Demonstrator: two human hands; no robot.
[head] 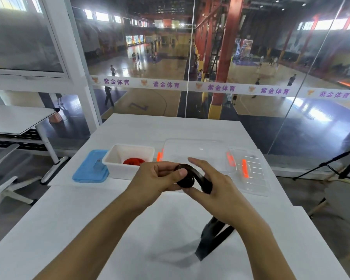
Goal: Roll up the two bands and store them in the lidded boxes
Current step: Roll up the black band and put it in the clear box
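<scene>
A black band [187, 179] is partly rolled into a coil held above the white table [129, 229]. My left hand [156, 178] pinches the coil with thumb and curled fingers. My right hand [210, 184] supports the band from the right, its index finger stretched out over it. The band's loose tail [212, 239] hangs below my right wrist down to the table. A rolled red band [132, 161] lies inside the white box [117, 158]. That box's blue lid [90, 167] lies to its left. A clear box [194, 150] with orange latches stands open behind my hands.
The clear lid [253, 172] with an orange latch lies right of the clear box. A glass wall [190, 77] stands just beyond the table's far edge. A white office chair [2, 176] is at the left, and a tripod [331, 166] at the right.
</scene>
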